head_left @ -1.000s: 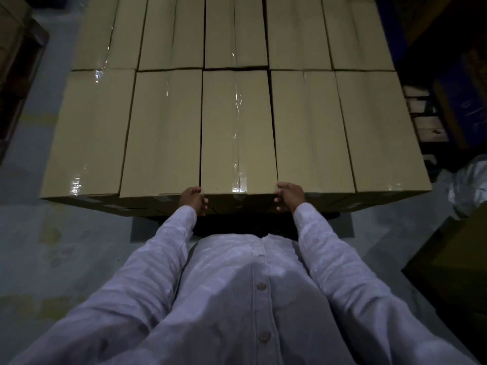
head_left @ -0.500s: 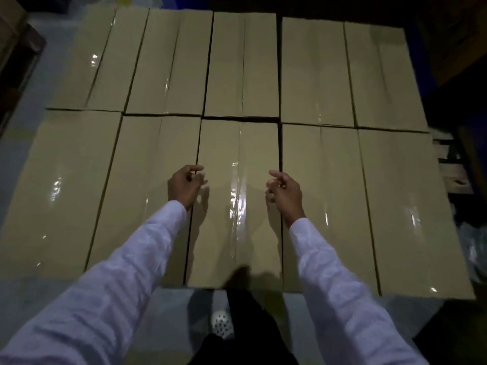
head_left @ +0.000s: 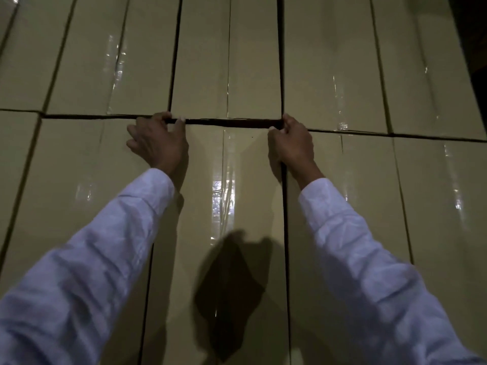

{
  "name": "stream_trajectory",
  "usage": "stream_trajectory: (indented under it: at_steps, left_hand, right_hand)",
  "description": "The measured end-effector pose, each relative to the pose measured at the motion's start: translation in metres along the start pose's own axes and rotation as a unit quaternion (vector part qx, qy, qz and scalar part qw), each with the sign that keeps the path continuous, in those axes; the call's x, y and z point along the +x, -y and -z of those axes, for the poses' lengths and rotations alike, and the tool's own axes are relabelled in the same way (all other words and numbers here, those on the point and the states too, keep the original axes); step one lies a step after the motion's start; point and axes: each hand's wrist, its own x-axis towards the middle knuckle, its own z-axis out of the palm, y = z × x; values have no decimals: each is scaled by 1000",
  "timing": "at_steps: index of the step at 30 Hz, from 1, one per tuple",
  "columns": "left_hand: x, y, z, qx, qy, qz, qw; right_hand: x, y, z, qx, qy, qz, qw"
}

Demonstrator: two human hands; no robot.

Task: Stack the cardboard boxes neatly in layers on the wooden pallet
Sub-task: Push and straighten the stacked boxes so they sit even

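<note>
Looking straight down, the cardboard boxes (head_left: 340, 75) are lying flat and packed side by side in two rows, one near and one far, and they're filling pretty much the whole view. The middle box (head_left: 224, 212) is sitting in the near row, squeezed between its left neighbour (head_left: 79, 196) and its right neighbour (head_left: 350, 219), with its long side running away from the person. A dark gap (head_left: 232, 122) is showing between its far end and the far-row box (head_left: 226, 61) behind it, wider than the seams on either side.

Both hands are working that far end. The left hand (head_left: 158, 143) is gripping the far left corner, palm lying on the top face and fingers curling over the edge. The right hand (head_left: 292, 144) is doing the same at the far right corner, right where the seam with the right neighbour is running. The fingertips seem to be hooking down into the gap, though it's too dark in there to see how far.

Clear tape (head_left: 222, 191) is running down the middle of the box and catching the light. Pale sleeves (head_left: 105, 246) are covering both arms to the wrist, and a shadow (head_left: 232, 285) is falling across the near half of the box.
</note>
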Motion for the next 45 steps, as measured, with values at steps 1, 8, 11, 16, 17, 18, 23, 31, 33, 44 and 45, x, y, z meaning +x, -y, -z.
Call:
stream_trajectory:
  at_steps: [1,8,11,16,17,18,23,31,33,44,45]
  left_hand:
    - [-4,0,-1,8,-5,-3,1000]
    - [9,-11,-3,-67,4,92,993]
    - [15,-10,2,-99,22,115,988]
    - [12,-4,7,-91,21,90,992]
    - [11,-2,6,-89,16,81,993]
    - [11,0,6,-88,11,70,994]
    - [11,14,1,-70,11,1,997]
    - [-2,17,2,-9,-6,-69,998]
    - [-11,18,0,32,-28,-120,992]
    - [-15,22,-6,83,-39,-146,985]
    - [-14,22,-6,78,-38,-147,985]
  right_hand:
    - [1,1,-1,-13,-1,-5,1000]
    - [3,0,-2,21,-30,-46,998]
    - [5,-3,-3,82,-17,-72,994]
    - [8,-15,-2,178,2,-77,981]
    - [2,-11,1,179,8,-70,981]
    - [-2,-9,4,180,13,-61,982]
    - [-10,-6,5,170,-13,-47,984]
    - [-8,-8,-4,178,-51,-76,980]
    - [-7,-9,-7,164,-66,-87,980]
    - [-16,-2,-14,81,-127,-75,986]
    - [-15,-1,-13,76,-124,-74,987]
